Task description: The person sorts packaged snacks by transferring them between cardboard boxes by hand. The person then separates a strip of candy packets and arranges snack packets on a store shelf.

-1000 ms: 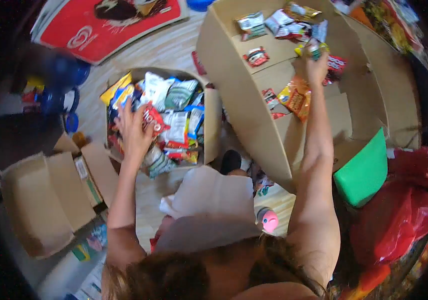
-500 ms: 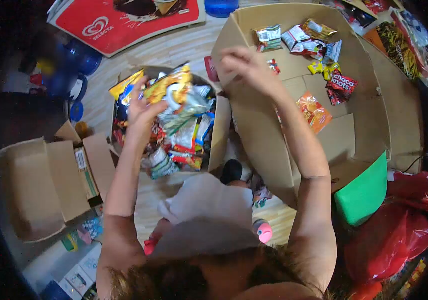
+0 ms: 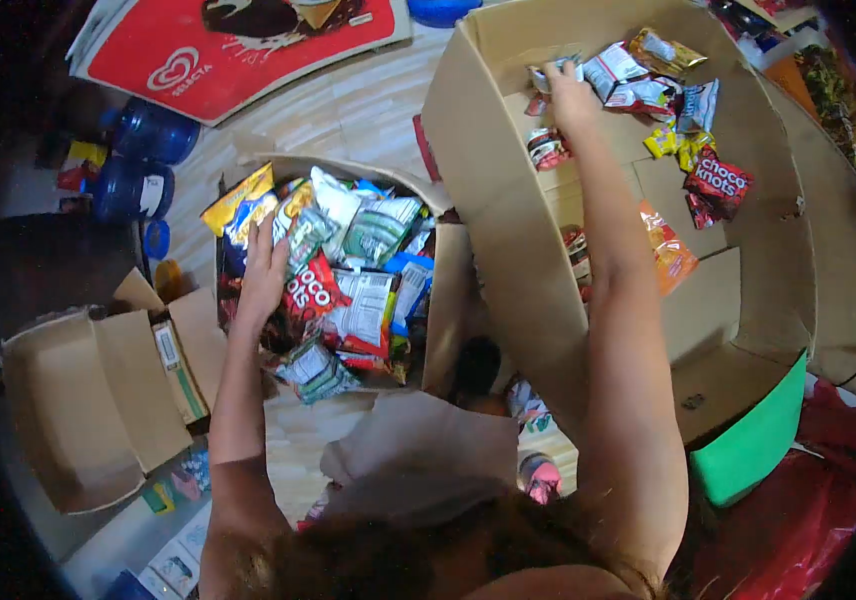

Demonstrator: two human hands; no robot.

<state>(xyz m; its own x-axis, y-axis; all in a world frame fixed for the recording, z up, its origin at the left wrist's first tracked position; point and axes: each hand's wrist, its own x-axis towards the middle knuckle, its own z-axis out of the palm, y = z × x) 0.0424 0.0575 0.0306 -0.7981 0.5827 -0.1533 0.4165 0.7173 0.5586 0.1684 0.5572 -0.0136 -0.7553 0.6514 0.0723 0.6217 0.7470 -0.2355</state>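
My right hand [image 3: 570,98] reaches into the large cardboard box [image 3: 508,190], its fingers closed over a silvery-green snack packet [image 3: 545,73] by the far left wall. Part of that packet is hidden under the fingers. In the smaller box [image 3: 445,300], packed with snack bags, my left hand [image 3: 265,268] lies with its fingers stretched out along the left side of the heap. Near those fingers are a yellow and blue bag [image 3: 241,208] and a red Choco Knots bag [image 3: 310,288]. Another Choco Knots bag [image 3: 720,180] is inside the large box.
More packets, including a yellow one [image 3: 662,142] and an orange one [image 3: 670,250], lie in the large box. An open carton [image 3: 73,410] stands at left, blue water jugs [image 3: 153,130] behind it. A red Selecta panel [image 3: 248,60] is at the back; a green sheet [image 3: 753,440] sits right.
My right hand has moved deeper into the large box, onto the silvery-green packet. My left hand has lowered onto the heap. A Choco Knots bag now shows in the smaller box.
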